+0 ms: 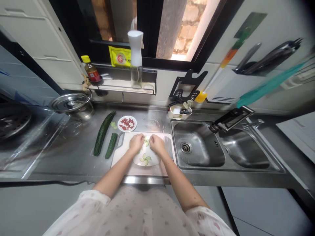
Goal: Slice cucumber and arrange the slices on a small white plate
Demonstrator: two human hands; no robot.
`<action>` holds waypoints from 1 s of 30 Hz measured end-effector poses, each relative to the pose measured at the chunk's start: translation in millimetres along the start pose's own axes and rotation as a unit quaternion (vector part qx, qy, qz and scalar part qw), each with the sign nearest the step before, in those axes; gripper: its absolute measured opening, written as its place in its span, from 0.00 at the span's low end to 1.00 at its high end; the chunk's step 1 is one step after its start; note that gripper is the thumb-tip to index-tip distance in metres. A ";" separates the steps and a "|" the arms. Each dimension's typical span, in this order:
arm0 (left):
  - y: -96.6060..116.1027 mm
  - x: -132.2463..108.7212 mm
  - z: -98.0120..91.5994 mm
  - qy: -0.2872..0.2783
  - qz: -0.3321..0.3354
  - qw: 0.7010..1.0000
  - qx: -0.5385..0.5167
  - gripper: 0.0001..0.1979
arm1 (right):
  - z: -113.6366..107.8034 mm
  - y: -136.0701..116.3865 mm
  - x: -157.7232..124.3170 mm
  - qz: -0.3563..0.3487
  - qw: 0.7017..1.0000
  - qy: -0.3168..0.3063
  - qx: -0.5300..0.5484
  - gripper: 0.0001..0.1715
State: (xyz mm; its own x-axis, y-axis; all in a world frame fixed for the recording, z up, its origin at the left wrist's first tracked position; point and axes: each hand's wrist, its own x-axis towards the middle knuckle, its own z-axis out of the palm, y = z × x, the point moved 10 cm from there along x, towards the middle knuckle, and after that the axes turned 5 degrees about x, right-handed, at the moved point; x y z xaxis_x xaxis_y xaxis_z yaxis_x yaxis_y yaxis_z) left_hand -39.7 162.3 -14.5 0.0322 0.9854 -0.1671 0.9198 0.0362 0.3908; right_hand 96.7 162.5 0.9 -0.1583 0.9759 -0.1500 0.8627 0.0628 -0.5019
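A white plate (147, 159) sits on the cutting board (123, 144) at the worktop's front edge; left hand (136, 142) and right hand (156, 143) pinch cucumber slices (147, 141) above its far rim; two cucumbers (104, 136) lie left.

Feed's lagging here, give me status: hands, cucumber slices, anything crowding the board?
Left hand and right hand together over the white plate, fingering cucumber slices. More slices lie on the plate. Knife flat on the cutting board, right of the hands.

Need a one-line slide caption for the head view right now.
Both hands, left hand and right hand, handle cucumber slices over a white plate on a cutting board.
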 end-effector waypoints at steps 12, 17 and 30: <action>-71.5 1.1 -40.1 0.073 -0.094 0.992 -0.031 0.13 | -20.5 13.2 -60.0 -0.003 0.981 0.075 0.180 0.11; -114.0 22.7 -57.1 0.073 -0.163 0.984 -0.011 0.14 | -26.1 18.1 -73.1 0.007 0.977 0.091 0.195 0.12; -114.9 61.1 -50.8 0.001 -0.139 0.984 0.107 0.15 | -25.2 25.6 -77.5 0.021 0.971 0.088 0.223 0.12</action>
State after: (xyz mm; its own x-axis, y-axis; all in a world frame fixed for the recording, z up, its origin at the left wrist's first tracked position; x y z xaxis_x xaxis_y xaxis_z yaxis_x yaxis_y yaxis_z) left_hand -163.2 226.8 -23.6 -0.2337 0.9425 -0.2389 0.9540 0.2697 0.1308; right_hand 143.1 93.8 21.2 -0.0086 0.9987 -0.0508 0.5659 -0.0370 -0.8236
